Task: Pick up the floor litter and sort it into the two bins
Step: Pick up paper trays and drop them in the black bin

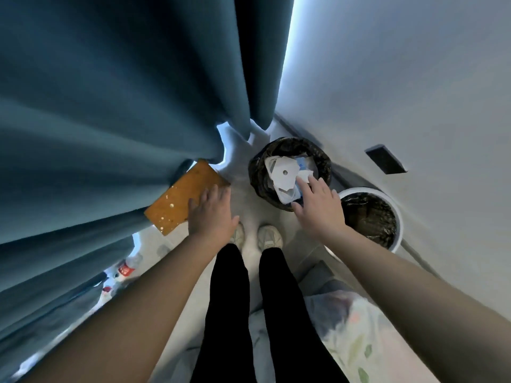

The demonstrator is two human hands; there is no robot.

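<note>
A black-lined bin (323,158) stands ahead of my feet, holding white packaging pieces (283,172) and a blue-white item. My right hand (320,208) hovers over its near rim, fingers spread, fingertips touching the white pieces; it holds nothing. A white bin (398,214) with a dark liner stands to the right, by the wall. My left hand (211,214) is open, palm down, over the near corner of an orange-brown flat board (182,200) lying on the floor under the curtain. A plastic bottle (130,265) with a red label lies on the floor at the left.
A heavy teal curtain (110,120) hangs on the left, down to the floor. A white wall (414,92) with a dark socket plate (385,159) runs on the right. My two shoes (269,236) stand between the hands. Patterned fabric (354,327) lies at lower right.
</note>
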